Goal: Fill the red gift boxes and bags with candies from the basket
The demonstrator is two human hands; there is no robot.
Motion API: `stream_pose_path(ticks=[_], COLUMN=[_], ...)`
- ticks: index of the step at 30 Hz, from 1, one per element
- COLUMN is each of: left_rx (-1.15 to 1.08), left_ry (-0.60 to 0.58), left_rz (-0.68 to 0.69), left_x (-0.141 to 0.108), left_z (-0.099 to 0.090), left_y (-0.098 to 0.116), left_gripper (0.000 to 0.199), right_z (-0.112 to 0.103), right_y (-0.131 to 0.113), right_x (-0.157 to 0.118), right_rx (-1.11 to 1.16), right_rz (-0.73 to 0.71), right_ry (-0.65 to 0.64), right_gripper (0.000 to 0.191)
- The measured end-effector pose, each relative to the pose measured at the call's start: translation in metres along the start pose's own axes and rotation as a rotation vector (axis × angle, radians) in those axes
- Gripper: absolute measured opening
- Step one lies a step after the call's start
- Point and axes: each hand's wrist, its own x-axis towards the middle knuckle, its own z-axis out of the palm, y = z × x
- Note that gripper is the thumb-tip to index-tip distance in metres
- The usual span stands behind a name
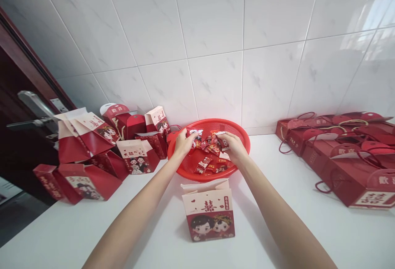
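A round red plastic basket (243,134) holds several small wrapped candies (212,149) on the white table. Over its left side, my left hand (184,142) pinches a red and white candy packet (196,137). At the right side of the basket, my right hand (231,145) has its fingers closed on a red patterned packet (217,134). In front of the basket, between my forearms, a red and white paper box (210,215) stands upright with its top flaps raised. A cartoon couple is printed on its front.
Several red and white paper boxes (89,180) stand and lean in a group at the left, beside a dark door with a metal handle (33,106). Rows of red gift boxes with cord handles (336,166) fill the right side. A tiled wall (212,83) rises behind the table.
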Motion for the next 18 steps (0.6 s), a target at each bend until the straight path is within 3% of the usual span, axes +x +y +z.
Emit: stream_pose_path(ticks=[6, 11, 18], left_rx=[-0.020, -0.037, -0.041], left_ry=[0.016, 0.073, 0.068], left_rz=[0.052, 0.044, 0.027], left_x=[0.0031, 0.0065, 0.0074], left_z=[0.0026, 0.0025, 0.0022], left_y=[-0.0054, -0.0095, -0.0096], left_gripper=[0.025, 0.031, 0.032], right_z=[0.0006, -0.0006, -0.0031], right_y=[0.0006, 0.0016, 0.0052], right_x=[-0.0001, 0.0015, 0.0052], right_rx=[-0.026, -0.018, -0.031], right_rz=[0.009, -0.013, -0.038], right_ry=[-0.025, 0.014, 0.060], right_gripper=[0.015, 0.014, 0.014])
